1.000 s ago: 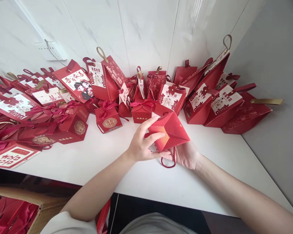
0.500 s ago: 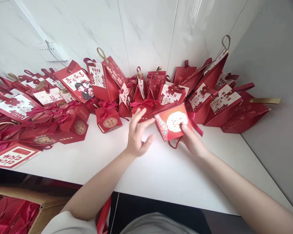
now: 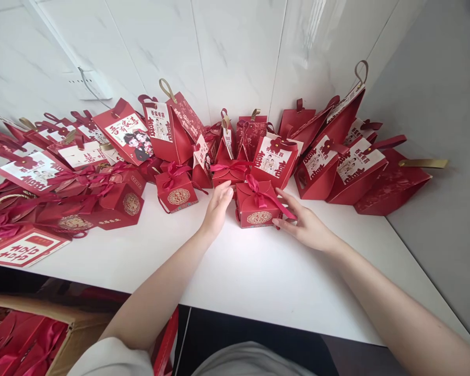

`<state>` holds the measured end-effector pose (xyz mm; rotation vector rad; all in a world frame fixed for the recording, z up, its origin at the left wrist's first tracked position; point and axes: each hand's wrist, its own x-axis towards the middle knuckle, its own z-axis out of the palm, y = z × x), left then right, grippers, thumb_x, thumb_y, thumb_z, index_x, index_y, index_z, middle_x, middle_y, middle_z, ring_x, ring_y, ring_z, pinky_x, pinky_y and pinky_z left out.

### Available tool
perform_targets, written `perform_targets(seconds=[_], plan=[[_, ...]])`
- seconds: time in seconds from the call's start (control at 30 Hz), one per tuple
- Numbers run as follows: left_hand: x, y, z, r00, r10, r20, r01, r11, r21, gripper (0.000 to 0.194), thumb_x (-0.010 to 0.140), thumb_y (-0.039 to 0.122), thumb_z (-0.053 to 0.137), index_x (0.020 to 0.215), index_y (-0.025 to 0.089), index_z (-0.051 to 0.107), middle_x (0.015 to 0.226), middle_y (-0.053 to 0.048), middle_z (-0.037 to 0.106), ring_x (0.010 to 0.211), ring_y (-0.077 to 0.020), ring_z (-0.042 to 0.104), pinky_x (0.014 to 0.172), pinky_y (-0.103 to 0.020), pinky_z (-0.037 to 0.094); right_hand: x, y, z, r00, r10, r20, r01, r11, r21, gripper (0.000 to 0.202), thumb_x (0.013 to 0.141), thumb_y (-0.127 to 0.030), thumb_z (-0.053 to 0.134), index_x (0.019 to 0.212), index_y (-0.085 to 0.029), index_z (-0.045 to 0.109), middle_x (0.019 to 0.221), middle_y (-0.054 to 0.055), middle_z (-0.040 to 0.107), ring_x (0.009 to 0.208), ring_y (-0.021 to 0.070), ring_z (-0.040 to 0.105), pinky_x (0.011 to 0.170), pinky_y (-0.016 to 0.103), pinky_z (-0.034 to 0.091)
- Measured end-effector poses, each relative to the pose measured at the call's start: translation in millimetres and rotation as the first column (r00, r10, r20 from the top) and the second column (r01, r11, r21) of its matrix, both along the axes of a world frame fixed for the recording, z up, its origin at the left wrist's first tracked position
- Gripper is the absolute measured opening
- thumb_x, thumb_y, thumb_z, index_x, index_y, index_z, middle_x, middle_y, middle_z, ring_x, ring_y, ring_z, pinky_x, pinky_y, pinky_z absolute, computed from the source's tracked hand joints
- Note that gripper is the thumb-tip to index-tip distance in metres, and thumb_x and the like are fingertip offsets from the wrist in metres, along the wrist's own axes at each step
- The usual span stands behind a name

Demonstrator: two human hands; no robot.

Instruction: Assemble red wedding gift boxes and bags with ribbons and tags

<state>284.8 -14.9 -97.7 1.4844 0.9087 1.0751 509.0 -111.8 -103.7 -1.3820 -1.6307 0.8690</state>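
Observation:
A small red gift box (image 3: 257, 206) with a round gold emblem and a ribbon bow on top sits upright on the white table. My right hand (image 3: 307, 227) has its thumb and fingers on the box's right side, by a loose ribbon tail. To the left, my left hand (image 3: 218, 209) is open with fingers stretched out, and a small gap separates it from the box. Right behind stands another bowed gift box (image 3: 229, 171). A similar bowed box (image 3: 177, 192) with a gold emblem stands farther left.
Tall red gift bags (image 3: 274, 159) with white printed tags line the tiled wall (image 3: 238, 57). More bowed boxes (image 3: 117, 203) crowd the table's left side. Below the front edge is an open cardboard carton (image 3: 72, 318) holding red boxes. A grey wall (image 3: 434, 130) bounds the right.
The gift box, earlier tilted in my right hand above the table, now stands upright on it with its bow on top. My left hand's fingers have drawn closer together.

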Motion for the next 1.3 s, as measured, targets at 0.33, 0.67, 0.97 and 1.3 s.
perform_targets(seconds=[0.33,0.67,0.97,1.3], plan=[[-44.0,26.8,45.4,0.917,0.363,-0.164,-0.330,0.923,0.198,0.033,0.083,0.048,0.060,0.097,0.018,0.067,0.093,-0.007,0.072,0.090,-0.0212,0.067,0.089,-0.036,0.050,7.4,-5.7,3.7,0.983,0.082,-0.165,-0.072,0.995,0.065,0.038,0.098,-0.049,0.044,0.118,-0.023,0.063,0.111,0.009,0.069,0.085,0.0208,0.068,0.079,0.036,0.054],[37.6,-39.6,90.4,0.309,0.228,-0.923,0.155,0.946,0.285,0.120,0.060,0.070,0.069,0.149,0.003,0.024,0.135,-0.031,0.049,0.126,-0.0441,0.045,0.108,-0.063,0.023,11.5,-2.0,-27.1,0.955,-0.051,0.291,0.039,0.998,0.048,0.036,0.093,-0.053,0.048,0.098,-0.024,0.069,0.092,0.003,0.073,0.078,0.0203,0.067,0.076,0.033,0.050],[-21.5,-43.2,126.5,0.099,-0.301,-0.949,0.632,0.755,-0.173,0.104,0.056,0.023,0.075,0.149,0.031,0.031,0.159,-0.007,0.028,0.147,-0.0315,0.020,0.119,-0.054,0.014,15.4,-8.3,-37.2,0.935,-0.027,0.354,0.029,1.000,0.000,0.032,0.089,-0.056,0.051,0.097,-0.029,0.067,0.107,0.004,0.072,0.094,0.0274,0.068,0.086,0.041,0.052],[-19.1,-70.0,89.6,0.134,0.018,-0.991,0.222,0.974,0.048,0.094,0.070,0.052,0.065,0.149,0.018,0.028,0.142,-0.027,0.040,0.125,-0.0459,0.046,0.106,-0.070,0.019,18.5,-9.8,-38.3,0.936,-0.053,0.347,0.086,0.993,-0.079,0.024,0.082,-0.058,0.055,0.093,-0.039,0.066,0.111,0.005,0.072,0.097,0.0335,0.068,0.091,0.051,0.049]])
